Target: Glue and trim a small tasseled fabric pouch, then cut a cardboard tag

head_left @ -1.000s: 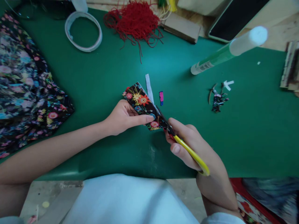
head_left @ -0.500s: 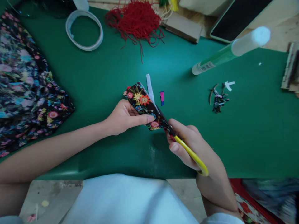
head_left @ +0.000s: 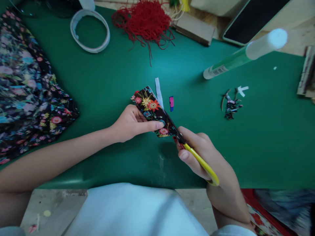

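Note:
Thumb on top and fingers beneath, my left hand (head_left: 137, 124) pinches a black floral piece (head_left: 153, 108) above the green table. My right hand (head_left: 201, 150) is closed around yellow-handled scissors (head_left: 198, 159). Their dark blades lie along the right edge of the floral piece, near its lower end. A narrow pale strip (head_left: 158, 91) sticks up from that edge beside the blades. Just right of it, a small pink and blue scrap (head_left: 171, 103) lies on the table.
Floral fabric (head_left: 31, 88) covers the left side. At the back are a tape roll (head_left: 107, 36), red threads (head_left: 147, 23) and a phone (head_left: 253, 19). A green-white tube (head_left: 236, 60) and dark scraps (head_left: 230, 106) are to the right.
The view has shifted very slightly, moving the table objects a little to the right. Both hands, the floral piece and the scissors hold nearly the same pose.

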Action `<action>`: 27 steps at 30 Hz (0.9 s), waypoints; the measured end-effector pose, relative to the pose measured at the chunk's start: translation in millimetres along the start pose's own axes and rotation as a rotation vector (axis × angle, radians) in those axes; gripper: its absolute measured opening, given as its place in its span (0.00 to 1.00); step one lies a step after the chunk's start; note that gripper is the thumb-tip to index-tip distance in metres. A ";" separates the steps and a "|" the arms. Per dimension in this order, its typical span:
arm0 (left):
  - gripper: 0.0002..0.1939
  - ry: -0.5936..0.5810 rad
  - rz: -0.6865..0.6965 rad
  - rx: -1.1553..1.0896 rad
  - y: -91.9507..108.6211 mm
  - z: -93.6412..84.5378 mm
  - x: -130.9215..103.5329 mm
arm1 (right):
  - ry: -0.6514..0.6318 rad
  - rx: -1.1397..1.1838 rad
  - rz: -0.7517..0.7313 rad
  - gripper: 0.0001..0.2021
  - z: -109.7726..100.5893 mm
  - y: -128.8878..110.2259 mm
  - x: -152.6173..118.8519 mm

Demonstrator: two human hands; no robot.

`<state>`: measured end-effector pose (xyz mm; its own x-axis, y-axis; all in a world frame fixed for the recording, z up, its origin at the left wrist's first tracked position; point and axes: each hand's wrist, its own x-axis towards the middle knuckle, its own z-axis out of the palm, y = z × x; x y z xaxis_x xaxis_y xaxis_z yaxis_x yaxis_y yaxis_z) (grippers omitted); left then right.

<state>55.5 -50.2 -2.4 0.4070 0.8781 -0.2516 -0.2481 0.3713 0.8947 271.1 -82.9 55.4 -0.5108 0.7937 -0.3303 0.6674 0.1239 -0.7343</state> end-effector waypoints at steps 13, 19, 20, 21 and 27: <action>0.13 0.007 0.024 0.009 1.6 0.2 -0.1 | -0.038 0.020 0.020 0.30 -0.9 1.6 -1.0; 0.12 -0.014 0.026 -0.006 1.2 -0.3 0.2 | -0.050 0.040 0.014 0.30 -2.3 2.9 0.5; 0.12 -0.021 0.026 -0.011 0.6 -0.4 0.2 | -0.057 0.048 0.010 0.30 -2.7 2.9 1.2; 0.12 -0.027 0.020 -0.013 0.1 -0.5 0.2 | -0.061 0.054 0.012 0.30 -3.1 3.0 2.0; 0.14 -0.018 -0.012 -0.022 -0.6 -0.6 0.0 | -0.050 0.076 0.017 0.29 -1.8 5.5 4.2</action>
<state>55.0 -50.2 -3.1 0.4261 0.8678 -0.2556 -0.2625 0.3890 0.8831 273.5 -77.8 51.1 -0.5274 0.7642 -0.3713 0.6345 0.0636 -0.7703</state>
